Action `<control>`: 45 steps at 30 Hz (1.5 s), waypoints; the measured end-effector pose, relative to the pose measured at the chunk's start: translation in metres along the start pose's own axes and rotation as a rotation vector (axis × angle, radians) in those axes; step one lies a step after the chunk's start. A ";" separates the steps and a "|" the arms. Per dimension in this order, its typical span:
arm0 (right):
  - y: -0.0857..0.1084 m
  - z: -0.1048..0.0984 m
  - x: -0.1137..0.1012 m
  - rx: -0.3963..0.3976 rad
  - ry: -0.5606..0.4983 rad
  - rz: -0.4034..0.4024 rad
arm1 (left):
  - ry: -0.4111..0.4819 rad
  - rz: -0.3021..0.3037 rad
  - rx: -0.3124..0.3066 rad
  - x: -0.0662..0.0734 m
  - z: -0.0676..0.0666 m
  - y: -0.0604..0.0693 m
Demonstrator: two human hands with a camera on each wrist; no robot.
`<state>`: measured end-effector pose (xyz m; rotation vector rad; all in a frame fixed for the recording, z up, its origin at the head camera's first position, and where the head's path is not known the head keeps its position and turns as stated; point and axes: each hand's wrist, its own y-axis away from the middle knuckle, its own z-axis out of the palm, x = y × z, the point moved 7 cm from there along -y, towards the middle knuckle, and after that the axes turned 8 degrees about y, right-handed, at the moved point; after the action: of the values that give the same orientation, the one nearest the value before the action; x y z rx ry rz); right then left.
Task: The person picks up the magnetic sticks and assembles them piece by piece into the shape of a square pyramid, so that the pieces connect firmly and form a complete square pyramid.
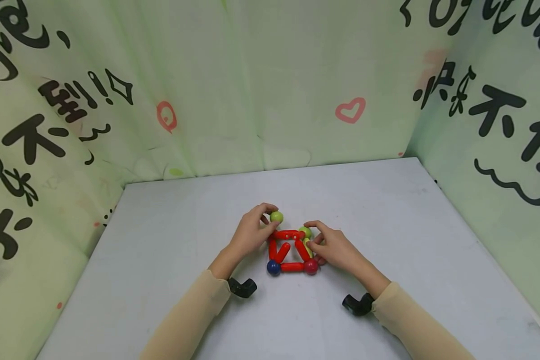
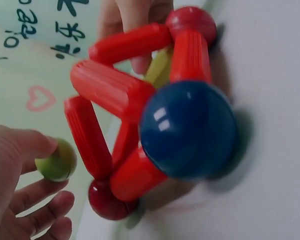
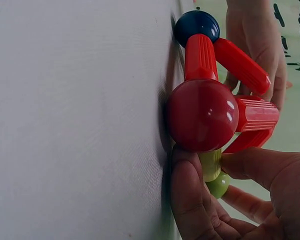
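Observation:
A small frame of red magnetic rods (image 1: 292,267) and balls stands on the table. Its near corners are a blue ball (image 1: 273,268) and a red ball (image 1: 311,266); another dark red ball (image 2: 111,199) shows in the left wrist view. Several rods lean upward from these corners. Beside the frame's far-left corner, my left hand (image 1: 252,229) pinches a loose green ball (image 1: 276,216) between thumb and fingers, apart from the rods. My right hand (image 1: 338,248) pinches a yellow-green rod (image 3: 210,166) on the right side. A second green ball (image 1: 305,232) sits near its fingertips.
The white table (image 1: 184,215) extends around the frame. A pale green curtain (image 1: 261,90) with black writing surrounds its back and sides. Black wrist cameras (image 1: 243,288) are worn on both wrists, below beige sleeves (image 1: 193,315).

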<state>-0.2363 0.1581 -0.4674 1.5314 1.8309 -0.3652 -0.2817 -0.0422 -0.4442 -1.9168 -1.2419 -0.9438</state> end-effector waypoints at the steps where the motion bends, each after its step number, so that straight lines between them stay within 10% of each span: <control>1: 0.000 0.000 0.000 0.000 -0.002 -0.002 | 0.013 0.016 -0.013 0.004 0.000 0.002; 15: 0.004 -0.004 -0.004 0.007 0.042 -0.015 | 0.117 0.171 -0.223 0.031 0.015 0.029; 22: 0.011 -0.016 -0.015 0.141 0.134 -0.072 | 0.083 0.177 -0.182 0.032 0.014 0.038; 45: 0.018 -0.006 -0.031 0.028 -0.108 -0.263 | 0.089 0.237 -0.066 0.031 0.023 0.054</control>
<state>-0.2205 0.1439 -0.4383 1.2645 1.9517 -0.5877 -0.2178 -0.0273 -0.4374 -1.9978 -0.9192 -0.9426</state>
